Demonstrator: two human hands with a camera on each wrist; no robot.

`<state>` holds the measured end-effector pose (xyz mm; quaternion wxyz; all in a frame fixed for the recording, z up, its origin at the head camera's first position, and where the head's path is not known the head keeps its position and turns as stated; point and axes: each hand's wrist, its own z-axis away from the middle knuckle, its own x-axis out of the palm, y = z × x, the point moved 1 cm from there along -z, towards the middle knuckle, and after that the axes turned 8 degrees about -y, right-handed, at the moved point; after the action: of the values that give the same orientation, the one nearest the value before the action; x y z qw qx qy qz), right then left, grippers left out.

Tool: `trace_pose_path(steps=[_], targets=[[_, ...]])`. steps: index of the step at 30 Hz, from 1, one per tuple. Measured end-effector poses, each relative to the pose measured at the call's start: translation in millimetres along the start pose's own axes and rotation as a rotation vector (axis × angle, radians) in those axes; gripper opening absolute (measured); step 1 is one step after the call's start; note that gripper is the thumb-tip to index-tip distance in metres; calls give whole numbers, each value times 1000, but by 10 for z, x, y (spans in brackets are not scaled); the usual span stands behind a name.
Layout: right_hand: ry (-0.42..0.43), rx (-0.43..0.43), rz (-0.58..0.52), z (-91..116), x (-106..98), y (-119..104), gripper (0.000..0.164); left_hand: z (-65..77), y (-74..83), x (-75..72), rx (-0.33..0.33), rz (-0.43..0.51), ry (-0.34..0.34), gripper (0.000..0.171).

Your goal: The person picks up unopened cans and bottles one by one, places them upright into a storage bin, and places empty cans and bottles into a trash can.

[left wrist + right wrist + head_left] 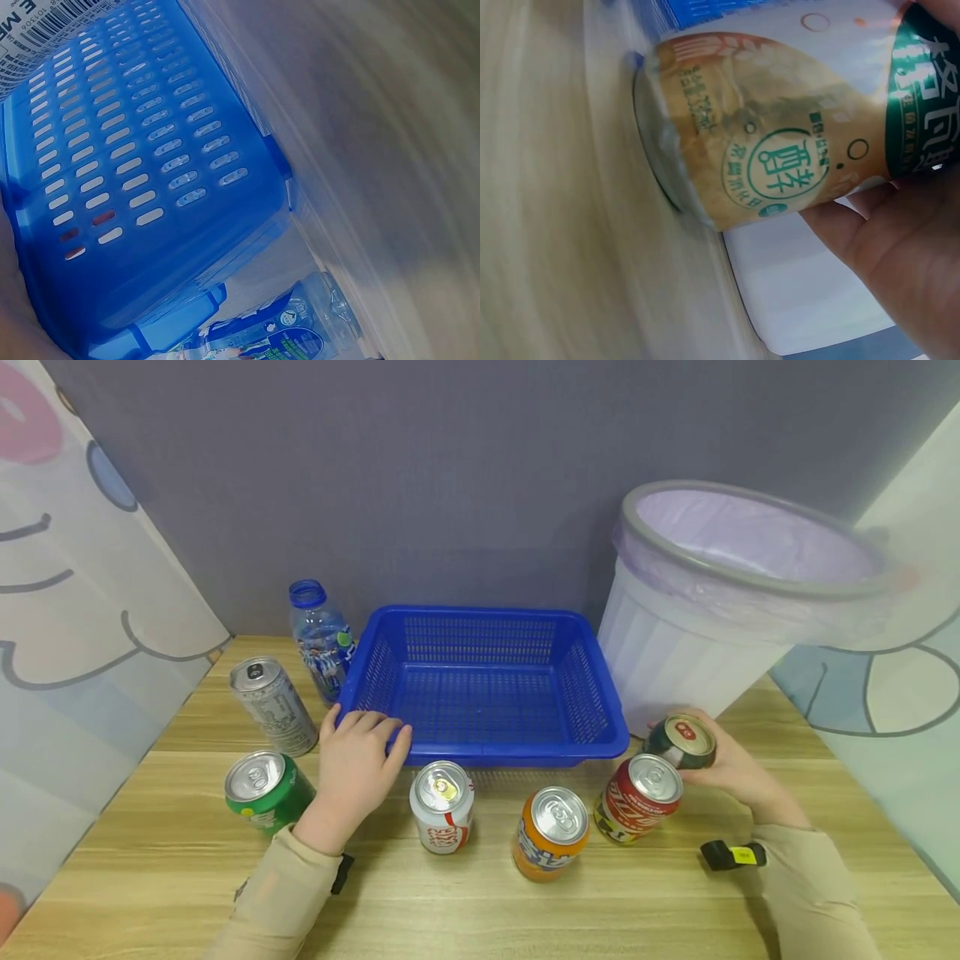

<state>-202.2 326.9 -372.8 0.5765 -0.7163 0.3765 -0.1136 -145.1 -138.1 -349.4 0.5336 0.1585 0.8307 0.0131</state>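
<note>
— Dark-green can (677,745): gripped by the right hand (726,766), fingers curled round it. Hazards?
— Red can (637,799), crowded just left of those fingers, could be toppled by a sideways sweep. Farther left, the blue basket (495,751) could be shoved if leaned on by the left hand (356,762); whether its rim is gripped or merely touched cannot be told.
— Obstructions?
— Forward reach is blocked by the white bin (667,635) just beyond the right fingers; the bottle (322,647) is stood beyond the left ones.
</note>
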Motion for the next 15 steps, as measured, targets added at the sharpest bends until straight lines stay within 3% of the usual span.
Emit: trace_pose_path(steps=[10, 15], targets=[[23, -2, 27, -12, 27, -3, 76, 10, -6, 16, 8, 5, 14, 32], [74, 39, 81, -2, 29, -18, 76, 0, -6, 16, 12, 0, 22, 32]])
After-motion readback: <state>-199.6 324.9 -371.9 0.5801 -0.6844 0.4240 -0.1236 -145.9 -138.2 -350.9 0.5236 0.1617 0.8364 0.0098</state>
